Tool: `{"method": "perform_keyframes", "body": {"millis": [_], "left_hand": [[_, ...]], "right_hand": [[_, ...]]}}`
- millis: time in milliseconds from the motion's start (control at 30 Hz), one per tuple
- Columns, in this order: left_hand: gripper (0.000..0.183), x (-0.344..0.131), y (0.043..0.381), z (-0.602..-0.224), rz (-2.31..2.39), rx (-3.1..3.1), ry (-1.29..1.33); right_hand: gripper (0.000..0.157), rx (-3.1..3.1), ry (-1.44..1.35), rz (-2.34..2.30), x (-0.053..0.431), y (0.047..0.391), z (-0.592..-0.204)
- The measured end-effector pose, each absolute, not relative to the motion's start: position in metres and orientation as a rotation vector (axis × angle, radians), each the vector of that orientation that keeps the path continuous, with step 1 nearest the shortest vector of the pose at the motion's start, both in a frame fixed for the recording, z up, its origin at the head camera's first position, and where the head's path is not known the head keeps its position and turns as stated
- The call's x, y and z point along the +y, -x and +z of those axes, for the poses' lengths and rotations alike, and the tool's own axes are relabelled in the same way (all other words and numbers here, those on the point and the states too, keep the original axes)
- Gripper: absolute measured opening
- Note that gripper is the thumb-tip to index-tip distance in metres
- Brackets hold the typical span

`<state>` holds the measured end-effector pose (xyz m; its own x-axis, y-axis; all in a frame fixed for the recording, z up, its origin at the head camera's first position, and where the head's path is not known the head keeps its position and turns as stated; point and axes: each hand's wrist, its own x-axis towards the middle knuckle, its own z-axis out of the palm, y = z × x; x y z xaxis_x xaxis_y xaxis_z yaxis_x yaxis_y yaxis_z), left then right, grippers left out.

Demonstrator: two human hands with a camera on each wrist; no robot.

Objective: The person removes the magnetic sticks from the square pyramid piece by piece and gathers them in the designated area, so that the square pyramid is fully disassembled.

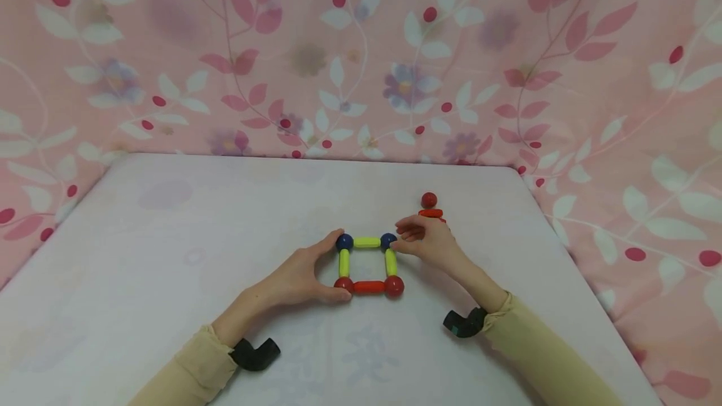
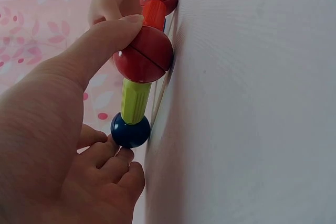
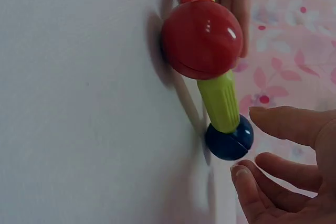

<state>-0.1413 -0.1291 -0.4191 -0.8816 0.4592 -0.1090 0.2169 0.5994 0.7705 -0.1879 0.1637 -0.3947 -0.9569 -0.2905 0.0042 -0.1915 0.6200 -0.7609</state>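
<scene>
On the bench (image 1: 141,255), a square frame (image 1: 366,242) of balls and rods lies between the two hands. Yellow-green rods (image 1: 344,264) form three sides; a red rod (image 1: 369,287) joins the near-left red ball (image 1: 341,282) to the near-right red ball (image 1: 394,286). The left hand (image 1: 299,277) pinches the frame's left side, thumb on the near-left red ball, fingers at the left blue ball (image 1: 345,242). The right hand (image 1: 433,244) has thumb and fingers parted about the right blue ball (image 1: 387,240); contact cannot be confirmed. Beyond it are another red ball (image 1: 429,199) and a partly hidden red piece (image 1: 431,213). The step appears to be squaring the far-right corner: best practice is steady left support and light pressure along the rods, without twisting.
</scene>
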Motion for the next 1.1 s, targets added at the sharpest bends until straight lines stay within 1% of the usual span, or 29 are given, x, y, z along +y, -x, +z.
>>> {"method": "perform_keyframes", "body": {"millis": [133, 300, 733, 1100], "left_hand": [[0.111, -0.128, 0.141, -0.419, 1.166, 2.530, -0.557], [0.111, -0.128, 0.141, -0.418, 1.168, 2.533, -0.566], [0.111, -0.130, 0.143, -0.419, 1.154, 2.542, -0.578], [0.111, -0.130, 0.142, -0.419, 1.158, 2.536, -0.564]], "right_hand": [[0.042, 2.725, 0.395, -1.154, 0.150, 0.190, -0.402], [0.038, 2.752, 0.408, -1.097, 0.142, 0.192, -0.404], [0.031, 2.809, 0.400, -1.101, 0.140, 0.193, -0.411], [0.031, 2.827, 0.369, -1.116, 0.136, 0.192, -0.412]]}}
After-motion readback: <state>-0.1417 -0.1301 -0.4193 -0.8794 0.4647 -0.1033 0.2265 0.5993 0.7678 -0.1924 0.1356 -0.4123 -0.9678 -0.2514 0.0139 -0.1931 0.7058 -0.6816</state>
